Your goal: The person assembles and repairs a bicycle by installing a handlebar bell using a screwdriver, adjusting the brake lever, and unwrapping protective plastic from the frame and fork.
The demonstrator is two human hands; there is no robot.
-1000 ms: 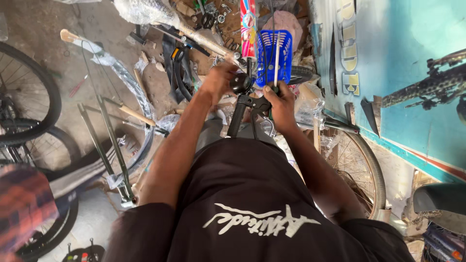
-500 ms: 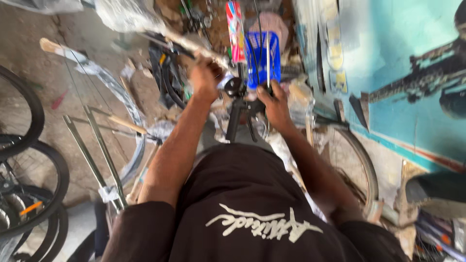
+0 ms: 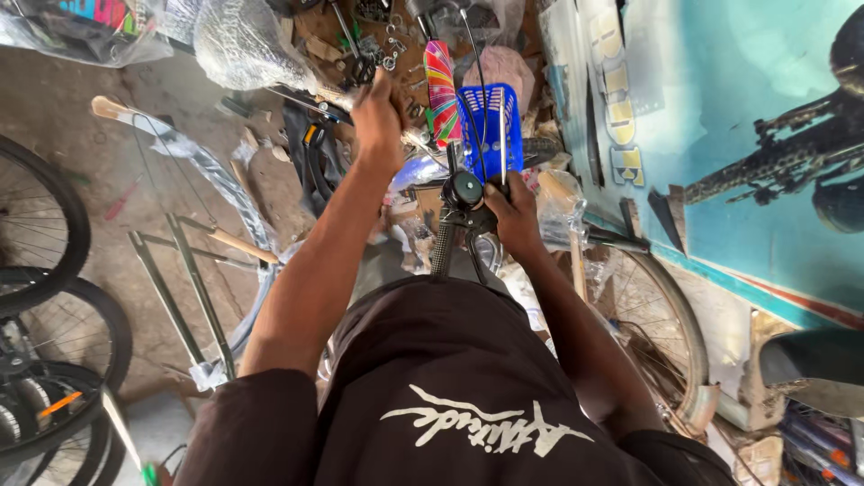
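Here we seem mid-assembly: right hand (image 3: 513, 211) fingers closed round the handlebar (image 3: 454, 229) by the blue basket (image 3: 490, 126); left hand (image 3: 378, 117) blurred, its grip untellable; steadying comes next.

Black handlebar (image 3: 447, 236) — upright, round bell (image 3: 466, 190)

A blue basket (image 3: 490, 126) sits beside a rainbow-striped pink, green and yellow guard (image 3: 441, 90). The bell (image 3: 466, 190) and handlebar grip (image 3: 442, 247) are black; the wall poster (image 3: 720, 117) is teal.
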